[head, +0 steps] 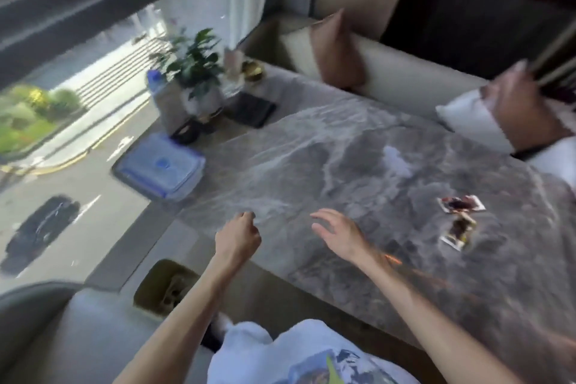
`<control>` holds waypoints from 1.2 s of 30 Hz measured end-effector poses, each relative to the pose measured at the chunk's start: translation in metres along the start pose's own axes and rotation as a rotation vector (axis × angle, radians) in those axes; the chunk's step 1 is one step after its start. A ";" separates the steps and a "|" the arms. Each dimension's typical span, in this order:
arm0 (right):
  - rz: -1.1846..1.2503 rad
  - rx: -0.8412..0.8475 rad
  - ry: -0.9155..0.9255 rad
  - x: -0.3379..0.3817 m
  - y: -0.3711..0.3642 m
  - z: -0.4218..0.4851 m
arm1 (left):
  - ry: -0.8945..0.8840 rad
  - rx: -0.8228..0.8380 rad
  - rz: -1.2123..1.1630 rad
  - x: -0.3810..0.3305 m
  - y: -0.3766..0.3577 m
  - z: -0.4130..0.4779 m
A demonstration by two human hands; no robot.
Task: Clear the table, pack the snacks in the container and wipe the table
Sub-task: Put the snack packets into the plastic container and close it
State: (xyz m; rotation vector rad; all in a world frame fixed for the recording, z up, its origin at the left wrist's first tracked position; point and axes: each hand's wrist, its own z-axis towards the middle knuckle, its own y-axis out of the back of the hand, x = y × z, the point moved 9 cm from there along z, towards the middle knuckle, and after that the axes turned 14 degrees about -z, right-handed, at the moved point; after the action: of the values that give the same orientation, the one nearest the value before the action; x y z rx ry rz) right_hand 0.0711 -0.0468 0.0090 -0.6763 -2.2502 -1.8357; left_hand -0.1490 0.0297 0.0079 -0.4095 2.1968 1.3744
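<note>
The grey marble table fills the middle of the blurred view. A clear plastic container with a blue-rimmed lid sits closed at the table's left edge by the window. Two small snack packets lie on the right part of the table. My left hand hovers over the near edge with fingers curled in, holding nothing. My right hand is beside it, fingers spread and empty. A pale patch shows on the marble near the far side.
A potted plant, a blue-capped bottle, a dark tray and a gold bowl stand at the far left end. Another person's hand holds a white cloth at the far right. Cushioned benches flank the table.
</note>
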 end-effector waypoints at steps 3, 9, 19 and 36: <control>0.063 -0.104 -0.113 -0.056 0.048 -0.025 | -0.133 0.021 0.058 -0.081 -0.012 0.013; 0.147 -0.233 -0.363 -0.146 0.102 -0.081 | -0.340 0.152 0.144 -0.204 -0.063 0.014; 0.214 -0.338 -0.649 -0.185 0.113 -0.095 | -0.556 0.335 0.285 -0.249 -0.093 0.048; 0.417 0.109 -0.347 0.091 -0.046 0.177 | -0.061 -0.154 -0.105 0.054 0.194 0.203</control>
State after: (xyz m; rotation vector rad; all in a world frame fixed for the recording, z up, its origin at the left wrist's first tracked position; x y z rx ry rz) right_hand -0.0014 0.1382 -0.0368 -1.4096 -2.1567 -1.4740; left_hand -0.2383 0.2986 0.0487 -0.5249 1.9987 1.4835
